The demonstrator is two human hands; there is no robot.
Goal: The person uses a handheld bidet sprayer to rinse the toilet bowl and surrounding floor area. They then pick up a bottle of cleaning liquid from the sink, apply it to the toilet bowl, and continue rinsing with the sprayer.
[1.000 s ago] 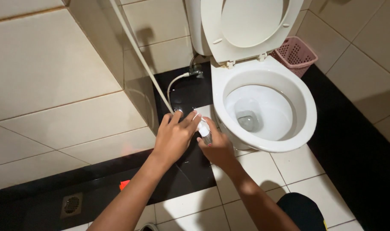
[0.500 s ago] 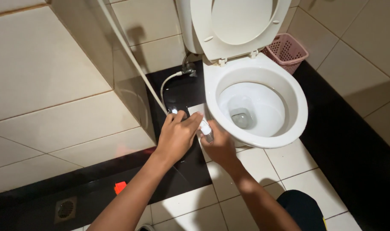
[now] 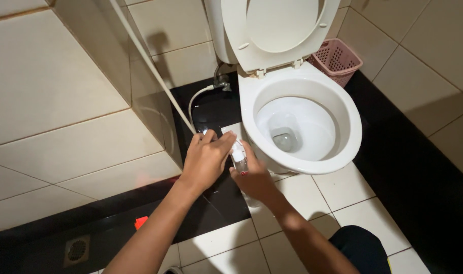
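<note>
The toilet (image 3: 302, 127) fills the upper middle of the head view, its seat and lid (image 3: 279, 25) tipped up against the cistern and the white bowl open, with a little water showing at the bottom. The bowl looks plain and bare; no foam or coloured liquid shows on its walls, so any cleaning of it seems not yet begun.

The floor (image 3: 343, 198) is laid in pale tiles with a black band running along the wall and around the base of the toilet. A pink slotted basket (image 3: 338, 60) stands in the corner just beside the bowl. A white hose (image 3: 150, 66) slants down the tiled wall, and a second short hose loops to the valve (image 3: 222, 81) behind the bowl. A floor drain (image 3: 76, 249) sits in the dark band at lower left, and near it lies a small red scrap (image 3: 140, 222).

Both hands meet low, just in front of the bowl's left edge. The right hand (image 3: 254, 177) is wrapped around a small clear bottle (image 3: 239, 161) and holds it upright. The left hand (image 3: 208, 157) is curled over the bottle's white top, fingers closed on it. Judging by this grip, the cap is only being worked, so nothing has been poured or sprayed so far.
</note>
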